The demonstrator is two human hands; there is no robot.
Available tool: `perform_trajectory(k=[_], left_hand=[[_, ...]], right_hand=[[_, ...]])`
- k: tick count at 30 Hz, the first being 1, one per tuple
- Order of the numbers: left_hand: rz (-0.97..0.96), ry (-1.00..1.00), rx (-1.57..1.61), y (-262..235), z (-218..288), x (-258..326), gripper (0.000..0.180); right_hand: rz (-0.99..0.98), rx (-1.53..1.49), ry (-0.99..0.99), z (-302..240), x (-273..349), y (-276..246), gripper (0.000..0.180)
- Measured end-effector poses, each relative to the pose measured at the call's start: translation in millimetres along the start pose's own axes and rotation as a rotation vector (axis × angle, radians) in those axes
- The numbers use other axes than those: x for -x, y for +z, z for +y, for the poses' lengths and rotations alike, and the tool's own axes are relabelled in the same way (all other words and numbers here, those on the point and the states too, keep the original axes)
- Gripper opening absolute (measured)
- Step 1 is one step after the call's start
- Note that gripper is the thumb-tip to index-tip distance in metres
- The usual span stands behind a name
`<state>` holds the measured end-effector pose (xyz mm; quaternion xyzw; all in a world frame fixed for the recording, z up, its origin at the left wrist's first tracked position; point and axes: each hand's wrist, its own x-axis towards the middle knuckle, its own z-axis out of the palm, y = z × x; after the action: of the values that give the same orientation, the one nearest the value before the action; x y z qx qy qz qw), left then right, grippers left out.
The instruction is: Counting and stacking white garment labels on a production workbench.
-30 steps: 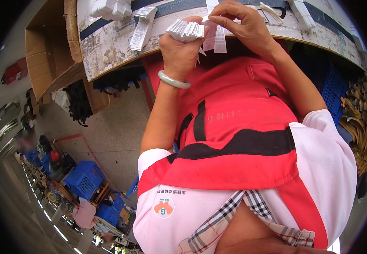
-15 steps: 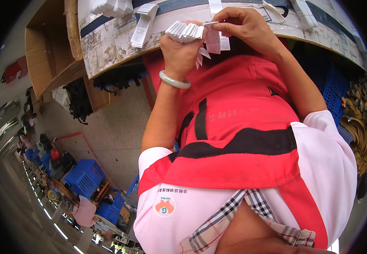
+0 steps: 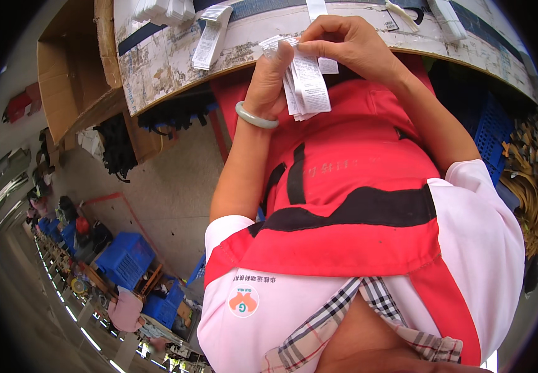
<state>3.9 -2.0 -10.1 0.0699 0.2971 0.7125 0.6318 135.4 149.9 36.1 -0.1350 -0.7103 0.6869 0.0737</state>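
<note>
A bundle of white printed fabric labels (image 3: 309, 87) hangs down over my red apron, its small-print faces showing. My left hand (image 3: 269, 81), with a pale bangle (image 3: 256, 117) at the wrist, is closed round the left side of the bundle, thumb on top. At the bundle's upper edge, my right hand (image 3: 353, 50) pinches the label ends between thumb and forefinger. Whether it has one label or several cannot be made out. Both hands are just off the near edge of the worn table (image 3: 163, 71). Behind them lies a white label strip (image 3: 328, 65).
On the table, a folded label stack (image 3: 212, 40) lies to the left, near more white bundles (image 3: 166, 9); another bundle (image 3: 448, 22) is at the right. An open cardboard box (image 3: 70, 74) stands left. A blue crate (image 3: 489, 133) and brown strips (image 3: 527, 165) are at the right.
The label bundle has turned in my left hand from edges upward to hanging down with its print showing. My right hand has moved slightly left, onto the bundle's upper edge.
</note>
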Motion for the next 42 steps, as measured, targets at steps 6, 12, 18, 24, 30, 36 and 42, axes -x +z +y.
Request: perform_trajectory(k=[6, 12, 18, 24, 30, 36, 42], left_hand=[[0.062, 0.033, -0.259, 0.3, 3.9, 4.5, 0.03], [0.132, 0.051, -0.427, 8.2, 6.0, 2.1, 0.024], [0.236, 0.479, -0.741, 8.0, 4.7, -0.8, 0.018], [0.229, 0.613, -1.019, 26.8, 10.5, 5.6, 0.024], [0.256, 0.571, -0.925, 22.3, 10.6, 9.4, 0.019], [0.223, 0.581, -0.98, 20.7, 9.4, 10.8, 0.018], [0.122, 0.291, -0.538, 16.1, 12.9, 9.8, 0.023]], right_hand=[[0.096, 0.182, -0.089, 18.6, -8.7, -10.1, 0.021], [0.417, 0.907, -0.394, 42.9, -22.7, -32.8, 0.01], [0.342, 0.58, -0.286, 20.8, -11.7, -17.0, 0.012], [0.104, 0.398, -0.154, 5.3, -0.4, -17.4, 0.026], [0.129, 0.341, -0.18, 3.1, 3.9, -11.6, 0.023], [0.115, 0.391, -0.161, 1.6, 5.0, -12.2, 0.02], [-0.317, -0.122, 0.241, -27.2, 7.2, -29.5, 0.015]])
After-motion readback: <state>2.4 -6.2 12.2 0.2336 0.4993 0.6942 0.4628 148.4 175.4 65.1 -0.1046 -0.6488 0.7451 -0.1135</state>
